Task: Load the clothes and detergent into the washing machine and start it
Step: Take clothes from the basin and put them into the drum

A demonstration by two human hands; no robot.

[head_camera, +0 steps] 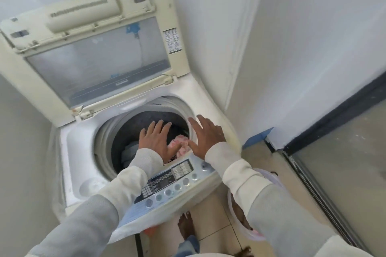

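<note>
Head view: both hands extended over the open washer drum, fingers straight, holding nothing.

Head view: The washer (133,152) stands in a corner with its lid (98,48) raised upright against the wall. The left hand (156,139) reaches palm-down over the drum (117,131) opening, fingers spread and straight, grasping nothing. The right hand (205,135) is palm-down over the right part of the drum rim, fingers spread, thumb pointing inward, also released. Clothes (181,144) lie inside the drum below and between the hands: a pink item, a grey item and dark fabric. The control panel (171,181) sits under both forearms. A basket (242,215) stands on the floor at the right, partly hidden by the right sleeve.
</note>
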